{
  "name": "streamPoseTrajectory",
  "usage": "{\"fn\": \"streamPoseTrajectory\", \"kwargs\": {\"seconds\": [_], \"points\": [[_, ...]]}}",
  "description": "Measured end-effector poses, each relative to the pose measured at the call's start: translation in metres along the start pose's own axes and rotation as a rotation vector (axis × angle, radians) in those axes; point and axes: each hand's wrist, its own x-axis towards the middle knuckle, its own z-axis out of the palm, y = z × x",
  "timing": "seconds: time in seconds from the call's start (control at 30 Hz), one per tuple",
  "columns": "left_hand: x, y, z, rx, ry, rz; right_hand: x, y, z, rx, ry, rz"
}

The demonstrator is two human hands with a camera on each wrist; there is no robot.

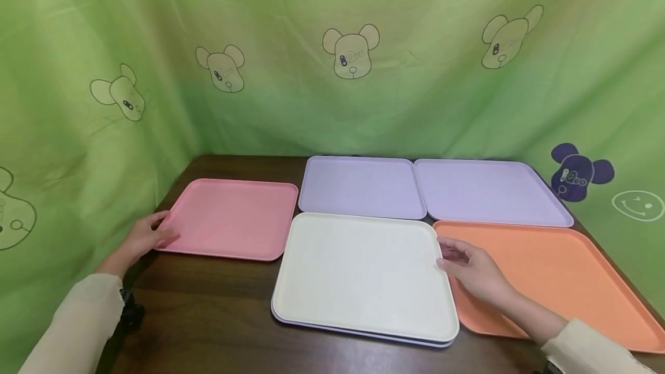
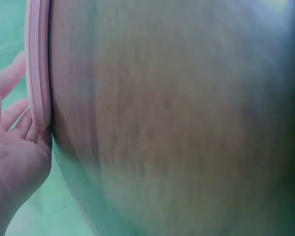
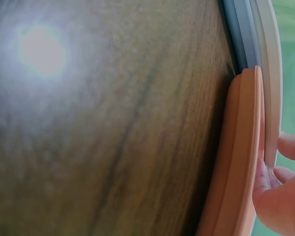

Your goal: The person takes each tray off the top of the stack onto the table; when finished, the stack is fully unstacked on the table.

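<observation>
My left hand [image 1: 146,235] is at the left edge of a pink tray [image 1: 234,218], pinching its rim with the thumb over the top. The left wrist view shows that hand [image 2: 14,142] against the tray's rounded pink edge [image 2: 38,69]. A white tray [image 1: 363,276] lies in the middle on a bluish tray [image 3: 241,34], whose rim shows below it. My right hand [image 1: 478,273] pinches the white tray's right rim, thumb above. Its other fingers are partly hidden between the white rim and the orange tray [image 1: 550,281].
Two lavender trays [image 1: 363,186] lie side by side at the back of the dark wooden table [image 1: 208,310]. The orange tray sits right of the white one, near the table's right edge. A green printed curtain [image 1: 291,103] surrounds the back and sides.
</observation>
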Motion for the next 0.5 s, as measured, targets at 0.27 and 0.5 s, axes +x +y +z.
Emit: {"fn": "streamPoseTrajectory", "kwargs": {"seconds": [0.27,0.5], "points": [[-0.006,-0.004,-0.002,0.041,-0.053,0.11,0.0,-0.001,-0.001,0.009,-0.005,0.005],[-0.012,-0.008,-0.003,0.068,-0.041,0.17,-0.001,0.0,0.0,0.011,-0.006,0.008]]}}
